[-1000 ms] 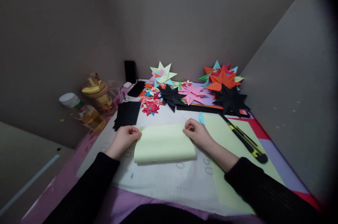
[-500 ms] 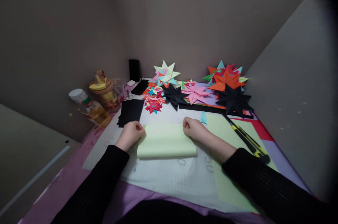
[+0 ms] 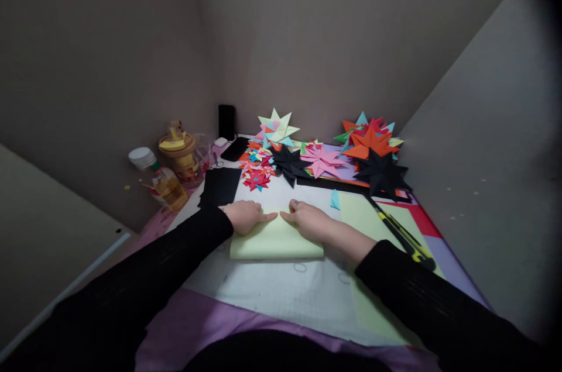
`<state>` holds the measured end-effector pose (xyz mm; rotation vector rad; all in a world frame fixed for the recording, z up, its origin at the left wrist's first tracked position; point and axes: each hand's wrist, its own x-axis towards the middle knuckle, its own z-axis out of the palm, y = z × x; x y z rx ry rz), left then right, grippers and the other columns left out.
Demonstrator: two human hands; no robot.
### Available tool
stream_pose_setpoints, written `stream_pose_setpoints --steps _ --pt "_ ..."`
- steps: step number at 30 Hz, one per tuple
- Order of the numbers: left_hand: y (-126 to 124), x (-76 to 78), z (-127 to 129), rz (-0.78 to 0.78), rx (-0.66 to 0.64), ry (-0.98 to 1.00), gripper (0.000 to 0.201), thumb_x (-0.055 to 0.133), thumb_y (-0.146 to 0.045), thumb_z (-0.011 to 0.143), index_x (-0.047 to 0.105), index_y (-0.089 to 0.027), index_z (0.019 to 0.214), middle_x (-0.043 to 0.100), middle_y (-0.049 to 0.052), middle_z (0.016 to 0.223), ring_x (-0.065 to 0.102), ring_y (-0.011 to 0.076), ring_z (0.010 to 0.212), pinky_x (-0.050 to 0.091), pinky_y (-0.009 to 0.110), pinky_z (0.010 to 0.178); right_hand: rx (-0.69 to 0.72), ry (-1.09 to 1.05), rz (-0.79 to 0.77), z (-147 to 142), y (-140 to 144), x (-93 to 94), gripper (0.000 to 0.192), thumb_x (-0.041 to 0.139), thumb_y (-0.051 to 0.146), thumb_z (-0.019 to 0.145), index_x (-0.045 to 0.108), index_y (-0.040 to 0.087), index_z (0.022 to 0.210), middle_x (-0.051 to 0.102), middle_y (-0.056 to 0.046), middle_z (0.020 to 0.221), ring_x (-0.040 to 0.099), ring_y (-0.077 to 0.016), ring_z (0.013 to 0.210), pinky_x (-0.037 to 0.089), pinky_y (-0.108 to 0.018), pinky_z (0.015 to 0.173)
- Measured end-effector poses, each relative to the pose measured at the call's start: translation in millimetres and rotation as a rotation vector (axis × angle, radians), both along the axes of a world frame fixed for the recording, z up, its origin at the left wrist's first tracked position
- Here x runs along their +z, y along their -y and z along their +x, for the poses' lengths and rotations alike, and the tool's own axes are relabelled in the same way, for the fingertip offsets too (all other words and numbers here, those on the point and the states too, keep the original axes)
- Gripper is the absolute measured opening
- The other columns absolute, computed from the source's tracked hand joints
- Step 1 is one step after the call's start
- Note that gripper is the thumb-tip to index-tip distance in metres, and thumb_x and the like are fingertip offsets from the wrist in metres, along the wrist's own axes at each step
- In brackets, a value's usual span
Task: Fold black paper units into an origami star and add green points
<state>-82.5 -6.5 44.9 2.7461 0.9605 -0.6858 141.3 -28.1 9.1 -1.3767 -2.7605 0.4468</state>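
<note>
My left hand (image 3: 244, 217) and right hand (image 3: 312, 222) are pressing, not gripping, the folded pale-green paper rectangle (image 3: 276, 247), left of my long yellow-black plastic cutter (image 3: 403, 236). Uneven pressure could skew the crease tbh.

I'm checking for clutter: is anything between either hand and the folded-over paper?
Nothing visible: the left hand and right hand both touch the folded-over paper directly. The cutter knife lies off to the right, away from both hands.
</note>
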Motion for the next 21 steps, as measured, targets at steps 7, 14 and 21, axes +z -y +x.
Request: stream_pose_setpoints --steps 7,14,21 --pt "13 10.1 25 0.002 0.13 -0.092 0.067 0.054 -0.021 0.08 0.035 -0.034 0.143 0.061 0.017 0.115 0.06 0.034 0.102 0.047 0.042 0.079 0.006 -0.029 0.076 -40 52 -1.5 0.036 0.038 0.017 0.092 0.061 0.009 0.118 0.05 -0.021 0.137 0.05 -0.0291 0.122 0.043 -0.039 0.098" --pt "21 7.4 36 0.028 0.236 -0.064 0.043 0.046 -0.025 0.093 0.046 -0.021 0.136 0.057 0.018 0.124 0.058 0.0315 0.109 0.048 0.048 0.086 0.011 -0.114 0.077 -43 123 -35.1 0.052 0.049 0.005 0.076 0.054 0.001 0.128 0.045 -0.023 0.141 0.036 -0.0336 0.135 0.034 -0.045 0.11" --pt "13 -9.8 31 0.031 0.33 0.17 0.033 0.056 -0.032 0.09 0.055 -0.017 0.12 0.058 0.01 0.12 0.06 0.022 0.101 0.052 0.042 0.084 -0.021 -0.165 0.083 -66 138 -19.4 0.053 0.044 0.005 0.076 0.056 0.002 0.127 0.049 -0.02 0.139 0.037 -0.0354 0.133 0.034 -0.048 0.108"
